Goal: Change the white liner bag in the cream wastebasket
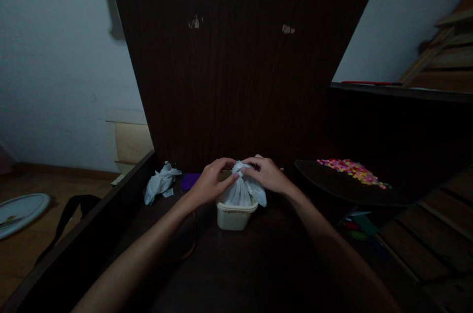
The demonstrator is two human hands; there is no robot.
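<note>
A white plastic bag [237, 193] sits in a small cream tub [236, 218] on the dark wooden surface. Its gathered top looks knotted, and a loose end hangs over the tub's right side. From the left, my left hand [213, 182] pinches the bag near the knot with thumb and fingers. My right hand [270, 175] grips the bag's top from the other side, its fingers closed on the plastic. The two hands' fingertips nearly meet above the tub. What lies inside the bag is hidden.
Left of the tub lie a crumpled white plastic bag [160, 184] and a purple item [189, 181]. A dark panel [236, 66] rises behind. At right, a rounded shelf [321, 182] carries a string of colourful small pieces [353, 171]. A raised board [84, 234] borders the left.
</note>
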